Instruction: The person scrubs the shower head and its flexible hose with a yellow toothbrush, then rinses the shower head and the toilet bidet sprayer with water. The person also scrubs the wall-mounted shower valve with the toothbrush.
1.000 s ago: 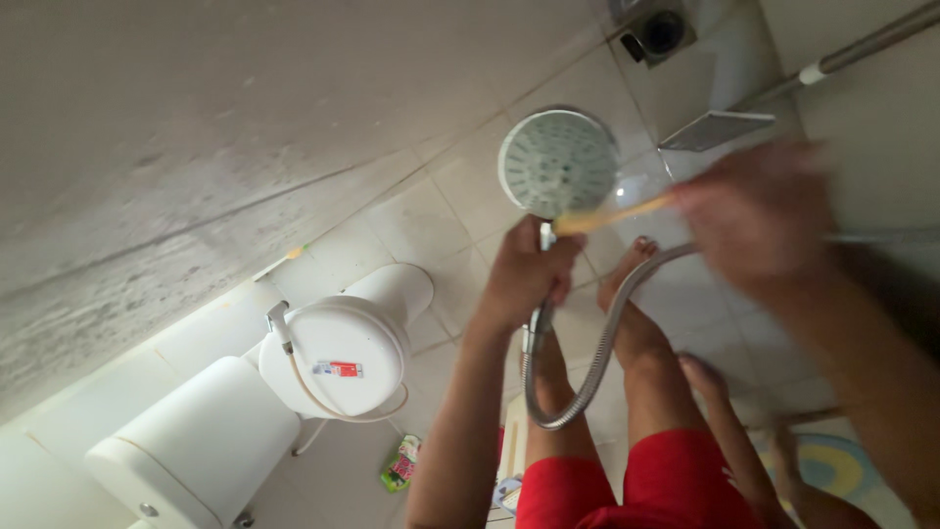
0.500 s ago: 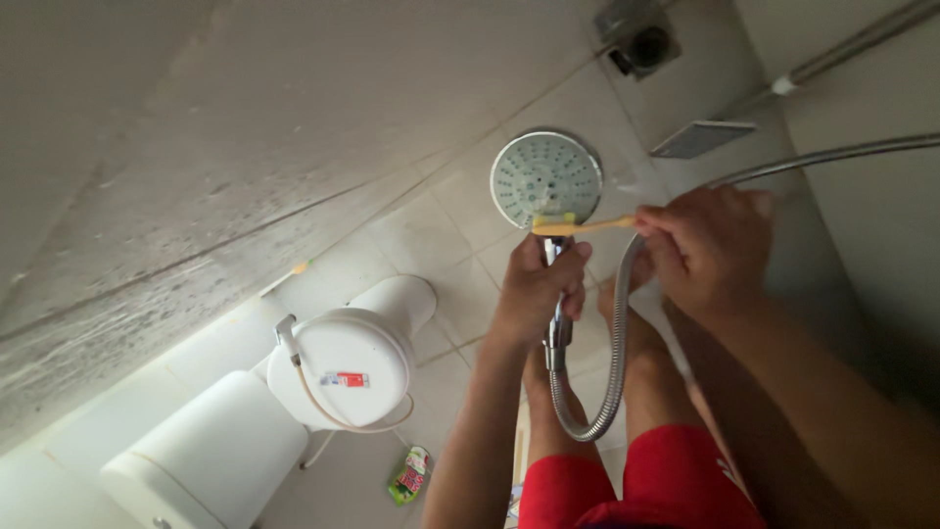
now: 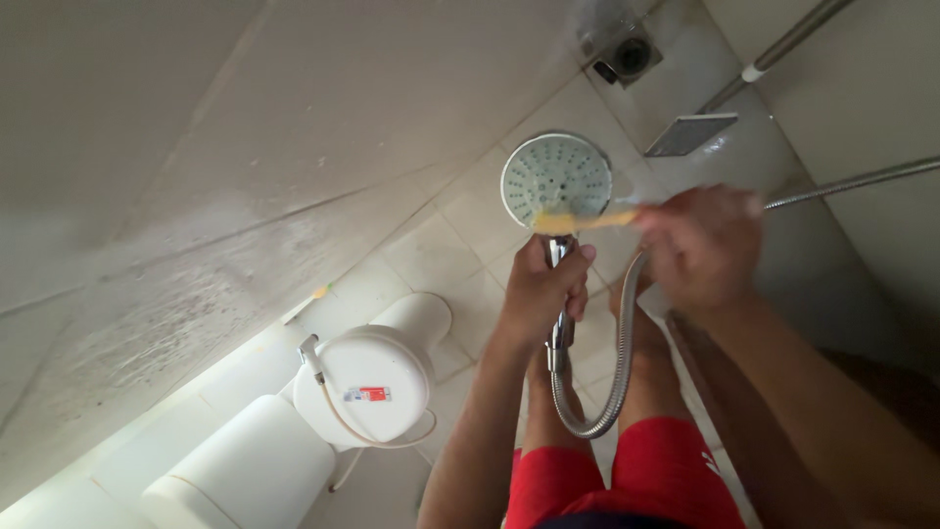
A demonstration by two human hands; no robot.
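Left hand [image 3: 541, 289] is gripping the chrome handle of the round shower head [image 3: 556, 181], centre of frame, face turned up. Right hand [image 3: 697, 245], blurred, is closing on a yellow toothbrush [image 3: 578, 221], pressing its bristles against the head's lower rim. Metal hose [image 3: 612, 382] is looping below; white toilet [image 3: 367, 377] is sitting lower left.

A home bathroom. A white toilet [image 3: 367, 377] with its cistern [image 3: 235, 475] stands against a tiled wall [image 3: 196, 147], a thin spray hose [image 3: 343, 416] looped beside its lid. The floor [image 3: 441, 250] is pale square tile with a metal drain [image 3: 627, 54] near the far corner. A round shower head [image 3: 556, 176] on a flexible metal hose [image 3: 612, 377] confirms it.
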